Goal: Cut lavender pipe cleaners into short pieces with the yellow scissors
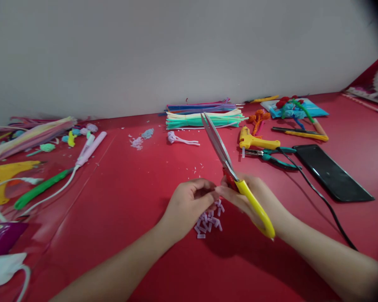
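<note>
My right hand (255, 197) is closed around a pair of scissors (220, 147) with yellow and red handles; the long blades point up and away. The fingertips of my left hand (185, 205) are pinched together and meet the right fingertips. Anything between them is too small or hidden to make out. Just below the hands lies a small pile of short lilac cut pieces (208, 224), partly covered by the left fingers. Beyond the hands, a lilac fuzzy pipe-cleaner flower (182, 139) rests on the red table (138, 260).
Bundled pipe cleaners (204, 119) lie along the wall. To the right are a yellow glue gun (258, 142), pliers (271, 157) and a black phone (332, 172). A pink pen-like tool (91, 149), a green stick (42, 188) and cables are on the left.
</note>
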A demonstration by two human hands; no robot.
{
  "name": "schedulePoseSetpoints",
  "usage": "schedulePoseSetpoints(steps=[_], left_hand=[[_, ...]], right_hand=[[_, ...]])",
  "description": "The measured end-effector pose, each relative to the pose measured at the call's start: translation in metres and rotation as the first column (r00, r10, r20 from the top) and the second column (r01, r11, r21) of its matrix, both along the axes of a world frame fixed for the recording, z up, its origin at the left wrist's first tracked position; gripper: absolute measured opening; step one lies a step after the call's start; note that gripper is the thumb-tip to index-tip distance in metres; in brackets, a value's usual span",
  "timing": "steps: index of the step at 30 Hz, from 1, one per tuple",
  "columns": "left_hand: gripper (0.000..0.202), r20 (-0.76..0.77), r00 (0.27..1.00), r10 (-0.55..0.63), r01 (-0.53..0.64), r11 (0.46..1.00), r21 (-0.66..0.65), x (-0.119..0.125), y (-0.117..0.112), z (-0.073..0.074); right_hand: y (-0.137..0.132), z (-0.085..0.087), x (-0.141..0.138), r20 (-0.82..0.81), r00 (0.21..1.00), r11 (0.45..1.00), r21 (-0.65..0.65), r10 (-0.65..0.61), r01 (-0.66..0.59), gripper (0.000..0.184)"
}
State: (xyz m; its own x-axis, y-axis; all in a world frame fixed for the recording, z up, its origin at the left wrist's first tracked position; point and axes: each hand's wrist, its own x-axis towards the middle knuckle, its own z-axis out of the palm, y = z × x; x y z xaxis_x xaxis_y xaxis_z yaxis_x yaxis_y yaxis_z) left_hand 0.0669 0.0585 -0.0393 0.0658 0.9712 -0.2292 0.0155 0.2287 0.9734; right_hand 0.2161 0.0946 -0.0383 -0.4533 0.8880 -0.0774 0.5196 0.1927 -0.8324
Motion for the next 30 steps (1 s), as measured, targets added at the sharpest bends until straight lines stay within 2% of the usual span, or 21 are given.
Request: schedulePoseSetpoints(steps=[3, 6, 9, 15, 23, 30], left_hand=[[0.011, 0.065, 0.991, 0.119, -0.122, 0.992, 0.041, -0.006, 0.003, 0.001], [0.012, 0.191, 0.948, 0.253, -0.276, 0.955, 0.105, -0.015, 0.007, 0.001], [0.010, 0.278, 0.907, 0.317, -0.363, 0.922, 0.133, -0.022, 0.009, 0.002], [0.005, 0.310, 0.890, 0.335, -0.398, 0.901, 0.170, -0.027, 0.010, 0.005], [0.009, 0.306, 0.886, 0.349, -0.407, 0.902, 0.148, -0.028, 0.009, 0.003], [0.009, 0.319, 0.891, 0.323, -0.388, 0.906, 0.167, -0.029, 0.009, 0.004]], right_hand=[[0.003, -0.003, 0.005, 0.148, 0.989, 0.988, 0.149, 0.007, -0.029, 0.031], [0.004, -0.006, 0.008, 0.376, 0.925, 0.951, 0.300, -0.053, -0.068, 0.040], [0.004, -0.011, 0.008, 0.500, 0.863, 0.920, 0.366, -0.069, -0.139, 0.041], [0.003, -0.021, 0.006, 0.595, 0.802, 0.879, 0.408, -0.050, -0.247, 0.036], [0.004, -0.026, 0.007, 0.605, 0.794, 0.850, 0.451, -0.068, -0.271, 0.036], [0.003, -0.025, 0.008, 0.614, 0.786, 0.849, 0.451, -0.070, -0.276, 0.034]])
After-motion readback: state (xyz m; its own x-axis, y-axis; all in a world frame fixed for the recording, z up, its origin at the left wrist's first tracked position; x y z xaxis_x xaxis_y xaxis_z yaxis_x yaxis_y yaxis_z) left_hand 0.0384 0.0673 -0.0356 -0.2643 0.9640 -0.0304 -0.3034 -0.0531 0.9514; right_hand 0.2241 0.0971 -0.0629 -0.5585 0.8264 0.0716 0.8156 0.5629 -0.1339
